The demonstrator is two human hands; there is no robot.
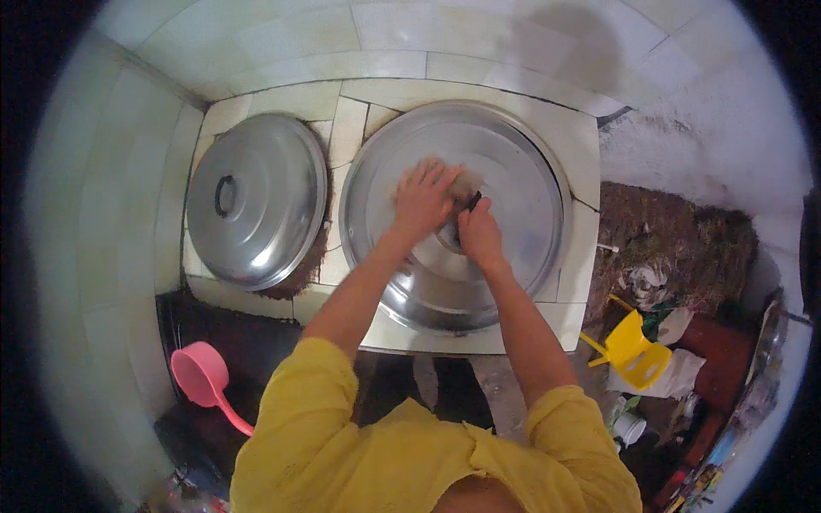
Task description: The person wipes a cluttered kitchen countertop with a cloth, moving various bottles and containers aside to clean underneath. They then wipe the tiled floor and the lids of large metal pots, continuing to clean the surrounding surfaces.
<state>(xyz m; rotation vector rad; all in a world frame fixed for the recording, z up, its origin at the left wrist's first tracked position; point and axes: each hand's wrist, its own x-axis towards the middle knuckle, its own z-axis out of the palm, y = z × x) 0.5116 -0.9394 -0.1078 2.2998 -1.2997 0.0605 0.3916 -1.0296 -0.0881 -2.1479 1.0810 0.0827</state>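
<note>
A large round metal lid (513, 243) lies on the tiled stove top before me. My right hand (480, 227) is closed on the lid's dark handle (474, 201) near its centre. Just left of the handle, my left hand (424, 195) lies palm down with its fingers spread, blurred. A blurred brownish thing (467, 184) shows between the hands; whether it is a cloth or something else, I cannot tell. What lies under the left palm is hidden.
A second domed metal lid (276, 192) with a dark loop handle sits at the left. Below it is a pink plastic ladle (200, 375). The tiled counter (574, 256) ends at the right, beyond which lie a yellow plastic chair (632, 349) and a white container (628, 428).
</note>
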